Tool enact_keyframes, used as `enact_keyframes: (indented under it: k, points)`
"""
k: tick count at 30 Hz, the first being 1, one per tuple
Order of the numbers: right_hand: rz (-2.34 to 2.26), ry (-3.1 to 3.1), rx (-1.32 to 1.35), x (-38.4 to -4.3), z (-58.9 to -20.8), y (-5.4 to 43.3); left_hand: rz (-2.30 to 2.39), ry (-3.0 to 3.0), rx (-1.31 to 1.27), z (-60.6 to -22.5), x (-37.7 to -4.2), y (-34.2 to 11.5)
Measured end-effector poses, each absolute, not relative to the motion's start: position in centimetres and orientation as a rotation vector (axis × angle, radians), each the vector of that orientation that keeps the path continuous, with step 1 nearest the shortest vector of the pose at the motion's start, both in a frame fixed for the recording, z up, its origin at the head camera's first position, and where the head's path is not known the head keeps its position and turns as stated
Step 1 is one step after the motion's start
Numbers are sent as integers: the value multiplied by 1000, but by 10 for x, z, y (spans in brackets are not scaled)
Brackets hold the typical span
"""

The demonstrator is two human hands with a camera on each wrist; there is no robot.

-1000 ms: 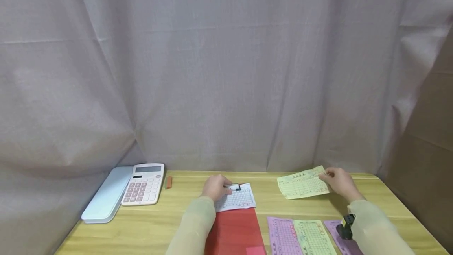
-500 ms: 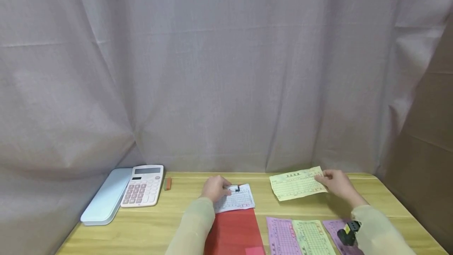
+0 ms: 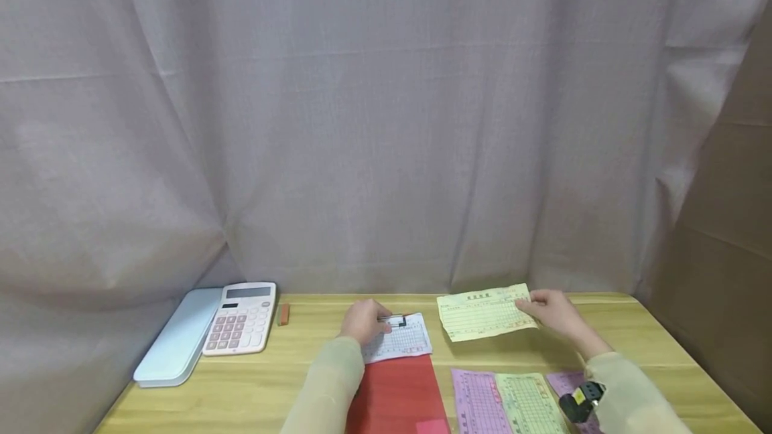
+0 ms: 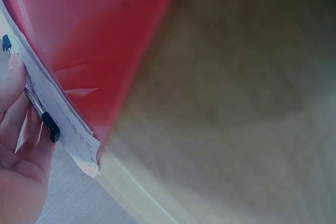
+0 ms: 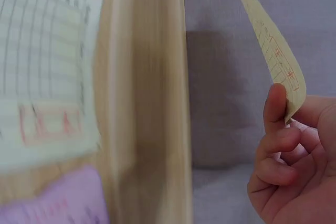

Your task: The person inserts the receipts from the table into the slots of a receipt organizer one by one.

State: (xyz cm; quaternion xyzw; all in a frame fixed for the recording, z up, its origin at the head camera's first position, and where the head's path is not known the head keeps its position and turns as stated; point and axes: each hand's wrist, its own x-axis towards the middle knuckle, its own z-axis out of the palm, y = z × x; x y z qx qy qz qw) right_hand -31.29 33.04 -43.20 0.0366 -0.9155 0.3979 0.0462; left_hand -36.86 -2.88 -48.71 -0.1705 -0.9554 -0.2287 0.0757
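Note:
My left hand point(image 3: 364, 322) pinches the wire clip point(image 4: 33, 98) with black ends at the top of a red clip folder point(image 3: 398, 387). Under that clip lie white printed slips point(image 3: 401, 339), stacked over the folder's upper part. To the right, my right hand point(image 3: 557, 313) holds a yellow printed form point(image 3: 482, 313) by its right edge, between thumb and fingers. The form is raised over the back of the table, and in the right wrist view its near end curves. Part of the clip is hidden behind the left fingers.
Purple slips point(image 3: 480, 400) and a yellow-green slip point(image 3: 531, 400) lie side by side in front of the right arm. A white calculator point(image 3: 241, 317), a pale blue case point(image 3: 177, 337) and a small orange-brown block point(image 3: 284, 314) are on the left. A grey curtain point(image 3: 362, 119) hangs behind.
My right hand has moved left with the yellow form, bringing it closer to the folder. The left hand keeps its hold on the clip.

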Motion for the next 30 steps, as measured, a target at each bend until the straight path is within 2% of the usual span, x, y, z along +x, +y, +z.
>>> enact_keyframes:
  k: [13, 30]
  points:
    - [1434, -2780, 152, -313, -454, 292, -665, -2858, -524, -487, -370, -29]
    - [1483, -2877, -43, -308, -474, 235, -648, -2876, -537, -486, -370, -29]
